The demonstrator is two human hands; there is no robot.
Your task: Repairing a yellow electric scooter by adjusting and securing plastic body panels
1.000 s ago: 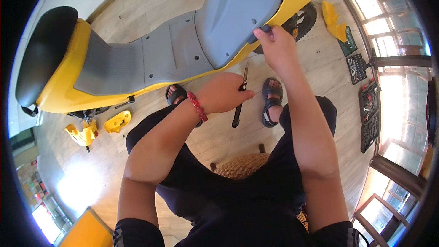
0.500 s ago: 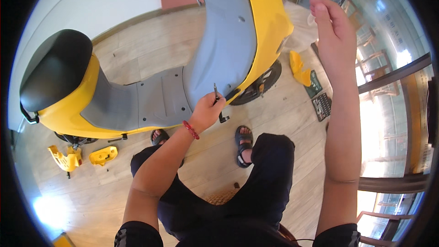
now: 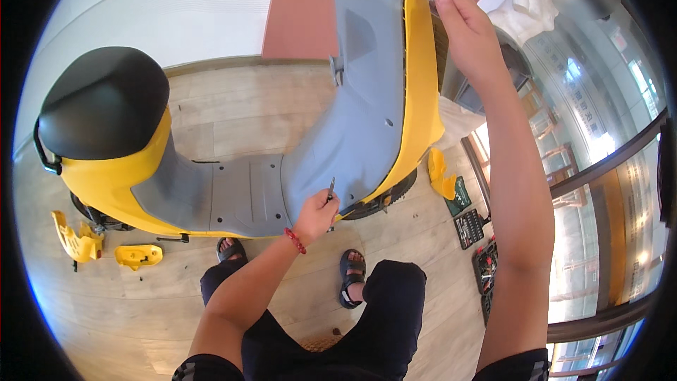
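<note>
A yellow and grey scooter (image 3: 247, 187) stands across the view in front of me. My left hand (image 3: 314, 217), a red bracelet at its wrist, is closed around a slim screwdriver-like tool (image 3: 331, 188). Its metal tip points up, beside the scooter's grey leg shield (image 3: 338, 141); a dark end shows below the fist. My right hand (image 3: 471, 41) reaches up to the top of the yellow front panel (image 3: 421, 77). Its fingers are stretched out, the fingertips at the panel's upper corner. Dark notches show along the panel's inner edge.
Two removed yellow covers (image 3: 139, 257) (image 3: 77, 240) lie on the floor at left. At right lie another yellow piece (image 3: 441, 175), a green packet (image 3: 458, 197), a bit set (image 3: 468, 229) and an open tool case (image 3: 485, 268). Glass panes (image 3: 599, 120) border the right side.
My view has shifted up, showing more of the scooter's front. My right hand has moved from the air beside the scooter to the top of the front panel. The left hand keeps the tool.
</note>
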